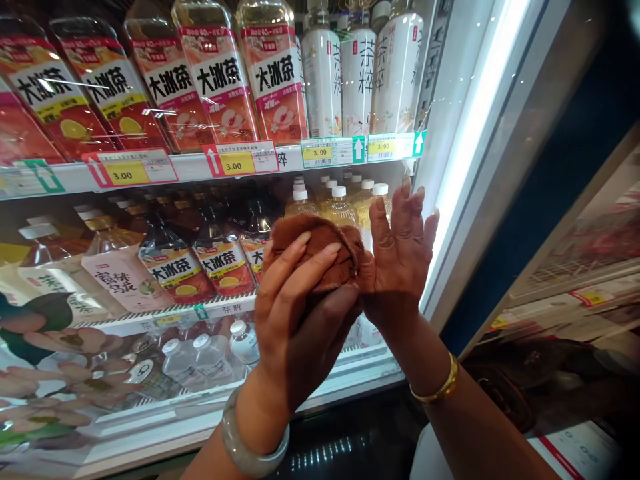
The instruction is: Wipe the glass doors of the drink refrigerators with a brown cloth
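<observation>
My left hand (pixel 295 320), with a pale stone bangle on its wrist, is closed round a bunched brown cloth (pixel 317 257). Its fingers lie over the cloth. Right beside it, my right hand (pixel 400 260) is raised with the fingers stretched upward and apart; a gold bangle (pixel 440 380) circles that wrist. The thumb side of the right hand meets the edge of the cloth, though whether it grips any of it is hidden. Both hands are in front of a lit drinks cooler, near the right side of its glass door (pixel 280 187), which shows reflections.
Behind the glass, large iced tea bottles (pixel 215 73) and white-labelled bottles (pixel 397 73) line the upper shelf. Smaller bottles (pixel 170 260) fill the shelf below, over price tags (pixel 320 152). A bright light strip and dark door frame (pixel 520 187) run along the right, with other shelves beyond.
</observation>
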Demonstrator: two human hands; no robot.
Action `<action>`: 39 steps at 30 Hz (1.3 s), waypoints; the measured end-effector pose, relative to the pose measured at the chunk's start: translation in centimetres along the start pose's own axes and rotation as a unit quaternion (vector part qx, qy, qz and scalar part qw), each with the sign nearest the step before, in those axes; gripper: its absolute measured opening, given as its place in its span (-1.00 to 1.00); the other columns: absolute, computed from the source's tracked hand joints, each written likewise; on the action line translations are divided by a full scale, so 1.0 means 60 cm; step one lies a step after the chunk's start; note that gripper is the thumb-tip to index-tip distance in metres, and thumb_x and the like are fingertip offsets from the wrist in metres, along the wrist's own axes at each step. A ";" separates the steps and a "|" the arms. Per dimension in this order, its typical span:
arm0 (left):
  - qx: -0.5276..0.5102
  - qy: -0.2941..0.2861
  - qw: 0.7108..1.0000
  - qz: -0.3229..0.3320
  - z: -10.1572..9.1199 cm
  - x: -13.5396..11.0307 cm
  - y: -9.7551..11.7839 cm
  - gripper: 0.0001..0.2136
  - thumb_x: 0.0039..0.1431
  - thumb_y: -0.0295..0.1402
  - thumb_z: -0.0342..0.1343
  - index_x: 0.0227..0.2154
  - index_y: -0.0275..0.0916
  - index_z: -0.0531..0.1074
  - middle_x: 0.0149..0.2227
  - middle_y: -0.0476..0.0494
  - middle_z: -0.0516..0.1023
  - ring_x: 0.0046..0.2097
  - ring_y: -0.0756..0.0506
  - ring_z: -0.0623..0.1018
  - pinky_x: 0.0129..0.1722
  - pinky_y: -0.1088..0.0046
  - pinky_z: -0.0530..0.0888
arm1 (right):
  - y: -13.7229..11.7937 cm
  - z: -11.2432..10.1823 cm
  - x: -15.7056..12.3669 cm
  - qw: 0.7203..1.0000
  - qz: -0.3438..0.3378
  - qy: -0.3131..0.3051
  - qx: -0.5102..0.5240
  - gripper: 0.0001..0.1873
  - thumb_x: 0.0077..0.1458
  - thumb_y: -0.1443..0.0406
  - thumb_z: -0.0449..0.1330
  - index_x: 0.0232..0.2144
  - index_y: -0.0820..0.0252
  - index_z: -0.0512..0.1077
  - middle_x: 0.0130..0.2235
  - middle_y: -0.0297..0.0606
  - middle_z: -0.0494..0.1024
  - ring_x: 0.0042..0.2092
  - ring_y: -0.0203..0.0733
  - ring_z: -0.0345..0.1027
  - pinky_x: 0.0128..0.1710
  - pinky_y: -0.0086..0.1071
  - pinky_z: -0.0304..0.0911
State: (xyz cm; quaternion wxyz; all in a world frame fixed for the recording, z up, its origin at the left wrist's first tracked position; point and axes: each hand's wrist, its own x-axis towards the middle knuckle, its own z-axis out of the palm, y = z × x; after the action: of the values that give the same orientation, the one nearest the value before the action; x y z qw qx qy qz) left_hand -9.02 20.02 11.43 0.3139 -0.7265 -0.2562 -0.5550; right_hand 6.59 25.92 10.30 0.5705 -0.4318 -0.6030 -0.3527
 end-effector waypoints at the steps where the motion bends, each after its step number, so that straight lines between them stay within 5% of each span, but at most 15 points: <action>1: 0.008 0.008 1.000 -0.004 -0.004 0.002 -0.002 -0.75 0.09 -0.47 0.43 -0.18 -0.14 0.57 0.15 -0.17 0.57 0.35 -0.29 0.42 0.38 -0.06 0.37 | 0.000 0.000 0.000 1.000 0.000 -0.003 -0.002 -0.35 0.47 0.08 -0.23 0.52 -0.13 -0.19 0.53 -0.29 0.03 0.56 -0.02 -0.21 0.53 0.20 -0.15; 6: 0.043 0.032 0.999 -0.004 -0.003 0.000 -0.008 -0.75 0.11 -0.44 0.42 -0.16 -0.12 0.57 0.18 -0.17 0.54 0.37 -0.29 0.39 0.38 -0.08 0.35 | 0.000 0.000 0.001 1.000 0.002 0.000 0.007 -0.35 0.46 0.05 -0.23 0.52 -0.14 -0.18 0.54 -0.31 0.01 0.56 0.00 -0.20 0.53 0.21 -0.13; 12: 0.003 -0.011 1.000 0.006 0.024 -0.018 0.004 -0.79 0.13 -0.49 0.39 -0.20 -0.13 0.57 0.12 -0.11 0.58 0.34 -0.26 0.43 0.36 -0.03 0.40 | -0.002 0.000 -0.001 1.000 0.003 0.020 0.006 -0.38 0.45 0.21 -0.13 0.49 -0.10 -0.03 0.53 -0.33 0.03 0.55 -0.11 -0.14 0.56 0.07 -0.13; 20: 0.062 0.058 0.996 -0.011 -0.016 0.005 -0.035 -0.74 0.13 -0.48 0.39 -0.15 -0.08 0.56 0.20 -0.15 0.53 0.35 -0.32 0.41 0.34 -0.11 0.41 | 0.003 -0.006 0.000 1.000 -0.021 0.003 0.014 -0.38 0.45 0.20 -0.15 0.48 0.06 0.02 0.54 -0.23 0.02 0.56 0.01 -0.17 0.53 0.18 -0.12; 27: 0.007 0.006 1.000 0.028 0.026 -0.026 -0.004 -0.78 0.14 -0.48 0.39 -0.18 -0.11 0.58 0.11 -0.09 0.57 0.32 -0.24 0.45 0.34 -0.01 0.44 | 0.002 -0.001 -0.003 1.000 -0.007 0.012 -0.004 -0.36 0.44 0.24 -0.14 0.50 -0.05 -0.05 0.53 -0.29 0.04 0.56 -0.01 -0.14 0.51 0.17 -0.02; 35: 0.044 0.046 0.998 -0.009 -0.006 -0.003 -0.021 -0.76 0.12 -0.45 0.41 -0.16 -0.17 0.57 0.20 -0.19 0.52 0.37 -0.31 0.39 0.37 -0.04 0.38 | 0.002 -0.010 -0.002 1.000 -0.010 -0.024 -0.006 -0.35 0.44 0.20 -0.18 0.51 -0.03 -0.11 0.55 -0.27 -0.03 0.56 0.04 -0.16 0.50 0.20 -0.03; 39: 0.004 0.010 1.000 0.000 0.014 -0.017 0.001 -0.78 0.12 -0.48 0.40 -0.17 -0.18 0.59 0.16 -0.18 0.54 0.36 -0.29 0.40 0.37 -0.06 0.39 | 0.005 -0.004 -0.003 1.000 -0.011 -0.003 0.001 -0.35 0.44 0.23 -0.11 0.50 -0.08 -0.08 0.55 -0.31 0.00 0.56 0.01 -0.16 0.50 0.18 -0.03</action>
State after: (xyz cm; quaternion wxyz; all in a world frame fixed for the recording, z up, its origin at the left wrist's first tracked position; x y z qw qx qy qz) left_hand -8.68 20.57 10.30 0.3192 -0.7201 -0.2550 -0.5609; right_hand 6.97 25.79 10.12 0.5653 -0.4258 -0.6097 -0.3570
